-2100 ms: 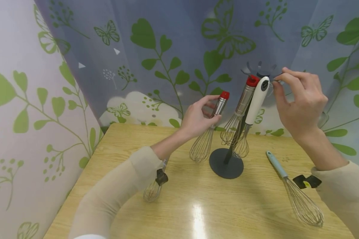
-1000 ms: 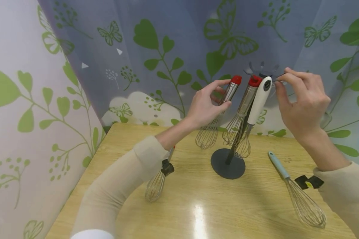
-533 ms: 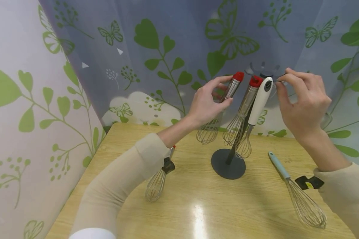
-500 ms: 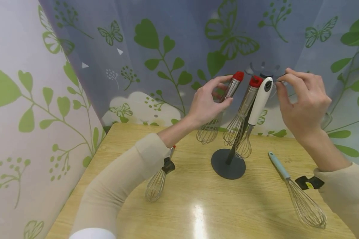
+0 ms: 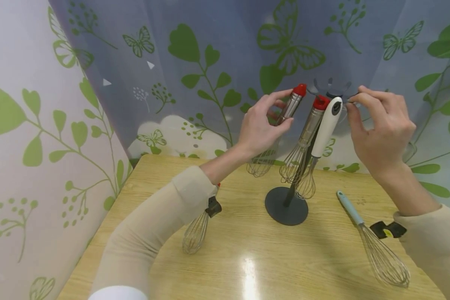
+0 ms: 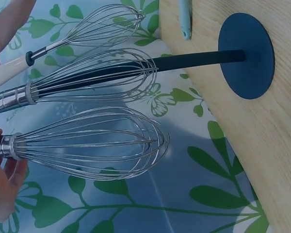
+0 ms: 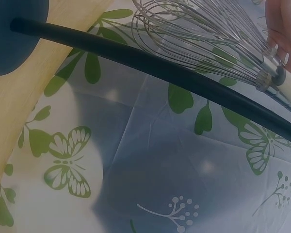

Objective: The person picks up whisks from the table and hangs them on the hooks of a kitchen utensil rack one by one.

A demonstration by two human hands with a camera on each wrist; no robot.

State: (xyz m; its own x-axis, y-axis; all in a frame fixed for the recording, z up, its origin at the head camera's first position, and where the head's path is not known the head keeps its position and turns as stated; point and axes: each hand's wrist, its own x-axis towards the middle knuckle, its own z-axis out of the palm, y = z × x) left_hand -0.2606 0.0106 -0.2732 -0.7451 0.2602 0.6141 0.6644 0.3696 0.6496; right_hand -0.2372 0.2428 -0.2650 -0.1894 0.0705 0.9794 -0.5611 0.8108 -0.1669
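My left hand (image 5: 260, 125) grips the steel handle of a red-capped whisk (image 5: 293, 104), held tilted with its wires hanging down, left of a dark whisk stand (image 5: 286, 206). In the left wrist view the wire end of this held whisk (image 6: 9, 146) is apart from the stand's post. A second red-capped whisk (image 5: 309, 127) and a white-handled whisk (image 5: 325, 129) hang from the stand's hooks. With thumb and forefinger, my right hand (image 5: 384, 129) pinches a hook on the right of the stand's top. The red cap is close to a left-hand hook (image 5: 312, 89).
On the wooden table (image 5: 232, 233) lie a light-blue-handled whisk (image 5: 350, 208) at right and another whisk (image 5: 196, 235) at left, partly hidden by my left wrist. A leaf-patterned curtain (image 5: 217, 50) stands right behind the table.
My left hand has raised the red-capped whisk and moved it right, so its cap is now beside the stand's hooks. The right hand keeps its pinch on the stand.
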